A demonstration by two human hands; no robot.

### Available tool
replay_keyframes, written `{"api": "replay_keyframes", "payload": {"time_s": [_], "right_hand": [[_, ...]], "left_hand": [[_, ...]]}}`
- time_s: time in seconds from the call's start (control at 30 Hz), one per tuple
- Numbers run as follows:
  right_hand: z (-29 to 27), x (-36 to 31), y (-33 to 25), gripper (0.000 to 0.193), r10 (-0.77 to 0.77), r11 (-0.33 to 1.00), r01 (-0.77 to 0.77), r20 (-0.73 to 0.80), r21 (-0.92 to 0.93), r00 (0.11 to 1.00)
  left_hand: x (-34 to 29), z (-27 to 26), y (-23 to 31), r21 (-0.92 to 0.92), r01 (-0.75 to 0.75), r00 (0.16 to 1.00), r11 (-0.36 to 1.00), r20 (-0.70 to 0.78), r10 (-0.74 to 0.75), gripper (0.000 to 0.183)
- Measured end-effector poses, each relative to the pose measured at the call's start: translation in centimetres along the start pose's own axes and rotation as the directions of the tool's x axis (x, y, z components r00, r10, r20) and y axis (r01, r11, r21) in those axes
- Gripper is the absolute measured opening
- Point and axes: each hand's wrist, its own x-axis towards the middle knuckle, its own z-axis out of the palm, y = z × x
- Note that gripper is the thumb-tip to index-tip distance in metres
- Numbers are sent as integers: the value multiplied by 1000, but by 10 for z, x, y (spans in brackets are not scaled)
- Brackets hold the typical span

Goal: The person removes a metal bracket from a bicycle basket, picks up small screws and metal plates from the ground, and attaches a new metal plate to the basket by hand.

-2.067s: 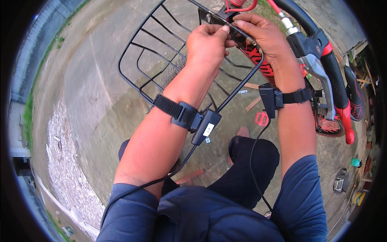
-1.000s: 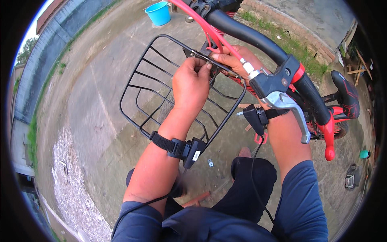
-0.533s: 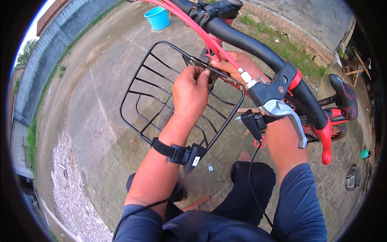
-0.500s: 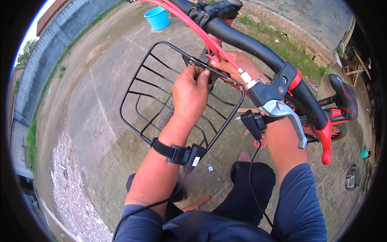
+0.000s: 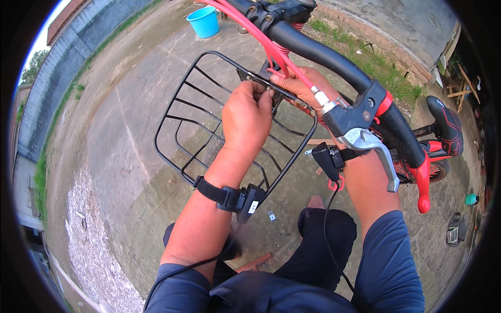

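A black wire bicycle basket (image 5: pixel 183 93) sits in front of the black handlebar (image 5: pixel 318 55). My left hand (image 5: pixel 245 115) reaches over the basket, thumb and fingers pinched at its rear rim by the mounting bracket (image 5: pixel 249 76); whatever is between the fingertips is too small to make out. On the handlebar side of the same rim is my right hand (image 5: pixel 308 83), fingers bent round behind the bracket, partly hidden by the red cables (image 5: pixel 261 44). A silver brake lever (image 5: pixel 378 148) hangs above my right forearm.
The bicycle's black saddle (image 5: pixel 443 122) is at the right. A blue bucket (image 5: pixel 203 22) stands on the concrete at the far side. Below the basket, a small metal plate (image 5: pixel 271 215) and a reddish brick piece (image 5: pixel 254 262) lie near my feet.
The basket's far rim and the bracket have shifted very slightly. My left hand's grip has turned a little at the rim; my right hand stays almost in place.
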Motion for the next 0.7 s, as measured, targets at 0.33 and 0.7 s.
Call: {"api": "replay_keyframes", "payload": {"time_s": [0.33,0.7], "right_hand": [[1,-9,-3,21,2,998,-6,58,63,998],[4,-17,-15,22,66,997,-68,53,38,996]], "left_hand": [[7,-9,0,-483,451,878,750,389,-278,23],[4,-7,-3,-210,137,981,968,162,-104,21]]}}
